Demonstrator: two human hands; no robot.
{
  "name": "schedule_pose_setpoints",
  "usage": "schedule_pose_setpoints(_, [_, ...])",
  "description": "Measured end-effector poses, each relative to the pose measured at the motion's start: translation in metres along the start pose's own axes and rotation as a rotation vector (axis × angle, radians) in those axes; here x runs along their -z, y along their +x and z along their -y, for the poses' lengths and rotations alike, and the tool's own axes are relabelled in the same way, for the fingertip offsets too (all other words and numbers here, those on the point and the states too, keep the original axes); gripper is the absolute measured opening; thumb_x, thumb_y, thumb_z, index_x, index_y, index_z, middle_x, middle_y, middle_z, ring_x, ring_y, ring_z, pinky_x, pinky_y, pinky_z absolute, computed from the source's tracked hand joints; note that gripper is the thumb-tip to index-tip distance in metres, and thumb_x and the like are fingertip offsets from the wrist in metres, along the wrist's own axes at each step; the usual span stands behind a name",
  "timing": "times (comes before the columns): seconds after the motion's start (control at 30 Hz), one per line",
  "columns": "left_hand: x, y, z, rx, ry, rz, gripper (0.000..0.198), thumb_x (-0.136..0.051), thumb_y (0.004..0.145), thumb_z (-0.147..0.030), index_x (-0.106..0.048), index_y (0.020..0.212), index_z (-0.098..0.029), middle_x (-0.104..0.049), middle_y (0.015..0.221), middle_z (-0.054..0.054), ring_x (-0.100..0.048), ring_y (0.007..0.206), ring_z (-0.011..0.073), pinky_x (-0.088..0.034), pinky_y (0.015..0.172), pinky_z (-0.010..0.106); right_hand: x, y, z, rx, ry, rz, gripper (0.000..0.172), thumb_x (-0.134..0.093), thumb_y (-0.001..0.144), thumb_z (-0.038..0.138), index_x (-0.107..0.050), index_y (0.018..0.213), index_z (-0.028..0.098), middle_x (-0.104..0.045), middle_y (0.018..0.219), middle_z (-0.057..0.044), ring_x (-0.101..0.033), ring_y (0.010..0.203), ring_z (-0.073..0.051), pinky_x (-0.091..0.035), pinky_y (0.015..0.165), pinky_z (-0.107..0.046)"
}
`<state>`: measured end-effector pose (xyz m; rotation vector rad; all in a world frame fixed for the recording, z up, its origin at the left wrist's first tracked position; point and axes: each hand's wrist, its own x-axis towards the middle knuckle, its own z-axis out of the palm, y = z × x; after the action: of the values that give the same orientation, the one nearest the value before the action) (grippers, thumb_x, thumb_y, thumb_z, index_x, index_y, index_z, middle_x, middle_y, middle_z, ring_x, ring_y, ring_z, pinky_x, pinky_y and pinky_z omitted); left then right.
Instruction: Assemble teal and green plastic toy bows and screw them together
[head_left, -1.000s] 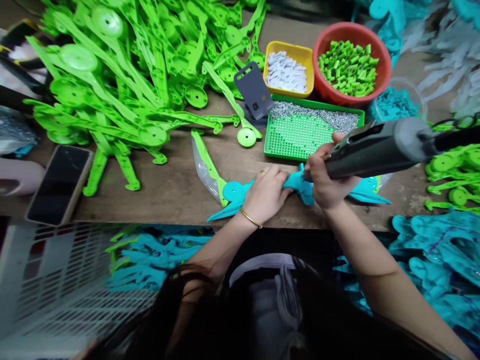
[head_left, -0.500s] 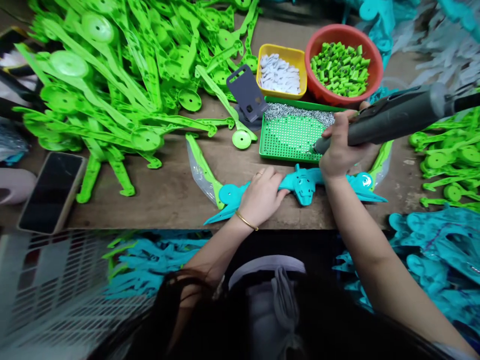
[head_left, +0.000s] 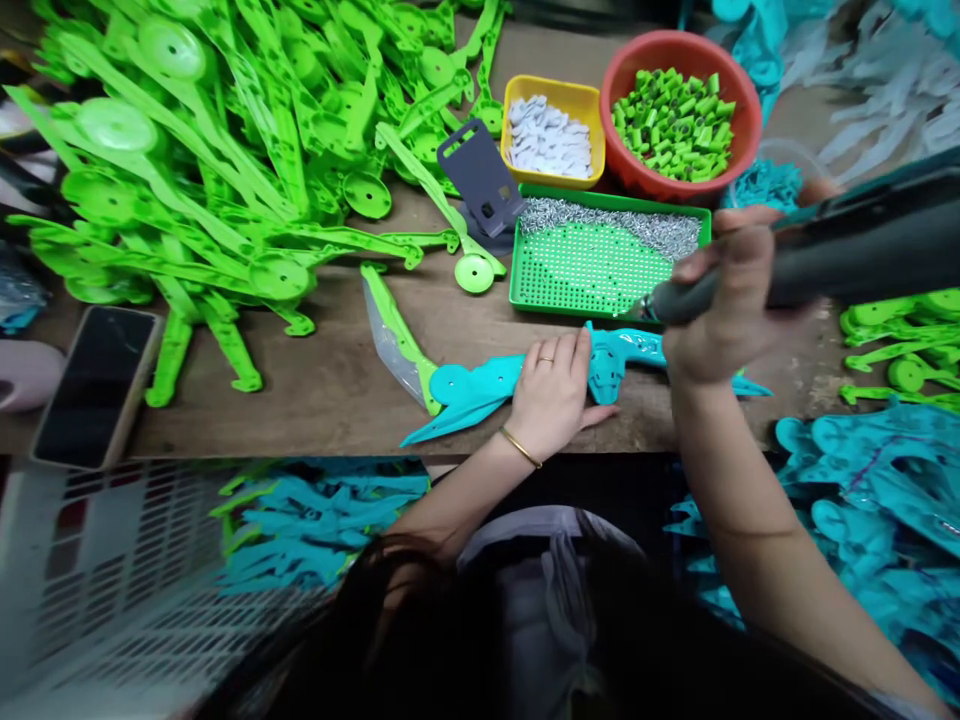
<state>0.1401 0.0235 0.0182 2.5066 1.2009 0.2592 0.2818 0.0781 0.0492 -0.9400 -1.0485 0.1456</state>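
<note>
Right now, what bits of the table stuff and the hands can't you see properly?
In the head view:
- Back end of the black tool: cut off by the right edge.
- Its tip: too small and blurred to make out.
- Parts of the turquoise piece: hidden by the left hand and right hand.
- Single metal bits in the green tray: too small to count.

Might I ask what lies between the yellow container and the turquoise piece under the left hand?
The head view shows the green tray holding metal pieces, then a strip of wooden bench reaching the turquoise piece.
</note>
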Motion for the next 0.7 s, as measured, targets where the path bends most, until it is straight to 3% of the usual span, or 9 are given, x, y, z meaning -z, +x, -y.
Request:
schedule_pose_setpoints(0.1, [0.0,0.0,0.001,0.01,0.008,-0.001,0.095,-0.067,0.076,-0.06,-0.036,0.141,0.002,-0.054,0.13,0.024,-0.051,0.115,0.0343,-0.036,0.101,0.045,0.017,-0.012,0.035,-0.062,0.016,0.099,0.034,-0.064,0.086,0.035,-0.058,0.119,0.035,-0.062,0.089,0.005,-0.051,0.046,-0.004,-0.046,0.044,-0.021])
schedule_pose_setpoints(0.23, [-0.001,0.0,0.0,0.025,0.023,-0.002,0.094,-0.068,0.076,-0.06,-0.037,0.141,0.001,-0.056,0.128,0.023,-0.052,0.113,0.0337,-0.037,0.1,0.043,0.035,-0.032,0.059,-0.159,0.042,0.195,0.04,-0.069,0.082,0.03,-0.056,0.119,0.036,-0.065,0.09,0.005,-0.056,0.05,-0.006,-0.051,0.049,-0.022])
schedule_pose_setpoints(0.37, [-0.002,0.0,0.0,0.032,0.036,-0.026,0.094,-0.068,0.075,-0.061,-0.039,0.141,0.0,-0.057,0.127,0.022,-0.053,0.112,0.0335,-0.038,0.099,0.043,0.038,-0.04,0.057,-0.215,0.058,0.174,0.038,-0.07,0.082,0.025,-0.058,0.117,0.031,-0.066,0.09,0.005,-0.056,0.053,-0.005,-0.052,0.049,-0.02])
schedule_pose_setpoints(0.5, [0.0,0.001,0.0,0.01,0.046,-0.03,0.089,-0.064,0.079,-0.06,-0.04,0.14,0.001,-0.058,0.126,0.023,-0.055,0.111,0.0326,-0.04,0.097,0.042,0.039,-0.046,0.046,-0.212,0.04,0.233,0.039,-0.07,0.082,0.024,-0.056,0.117,0.032,-0.062,0.079,0.006,-0.055,0.051,-0.006,-0.051,0.048,-0.022])
schedule_pose_setpoints(0.7, [0.001,0.002,-0.001,0.024,0.038,-0.005,0.086,-0.065,0.081,-0.055,-0.04,0.14,0.002,-0.058,0.125,0.023,-0.055,0.109,0.032,-0.04,0.096,0.041,0.051,-0.059,0.043,-0.3,-0.127,0.325,0.039,-0.071,0.079,0.041,-0.052,0.11,0.03,-0.056,0.066,0.008,-0.058,0.052,-0.012,-0.054,0.052,-0.03])
